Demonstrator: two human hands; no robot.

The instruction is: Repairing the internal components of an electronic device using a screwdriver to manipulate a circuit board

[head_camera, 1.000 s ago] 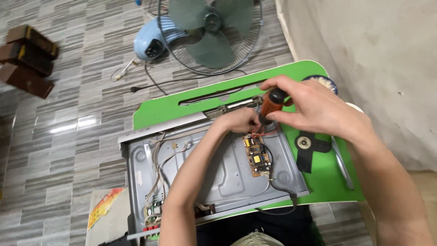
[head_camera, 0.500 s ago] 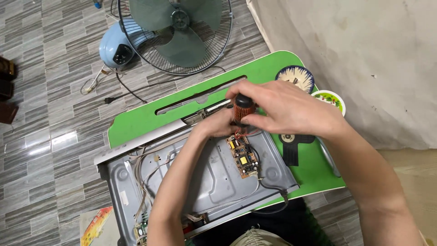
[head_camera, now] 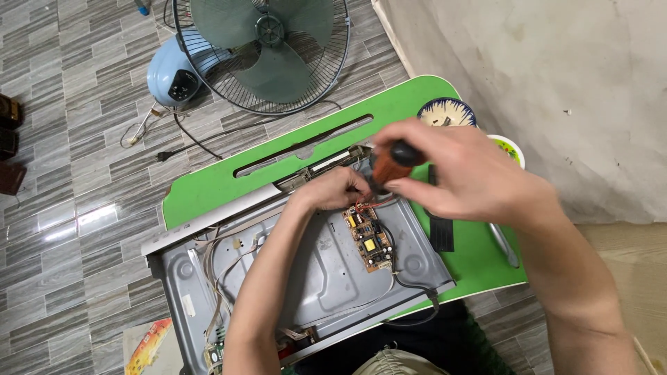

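— What's nearest you?

— My two forearms, and under them one grey metal chassis [head_camera: 326,278], opened up, lying on one green table [head_camera: 229,187]. Loose wires run along the chassis's left side.

— How many boards are in it?

— One small yellowish circuit board [head_camera: 368,236] sits plainly at the right part of the chassis. A bit of another shows at the near edge, too hidden to tell.

— And your hands?

— My left hand [head_camera: 337,191] rests on the chassis just beside the top of the circuit board, fingers curled down; whether that grip pinches anything, I cannot tell. My right hand [head_camera: 458,173] has its grip closed around one screwdriver [head_camera: 385,167], with an orange-brown handle and black cap. The handle sits between my thumb and fingers, right over the upper end of the board, close to my left fingers. The tip is hidden.

— Further out?

— One black strap-like piece [head_camera: 441,232] on the table under my right wrist, two bowls [head_camera: 445,111] at the far corner, then one standing fan [head_camera: 267,48] with a pale blue base on the tiled floor [head_camera: 76,139].
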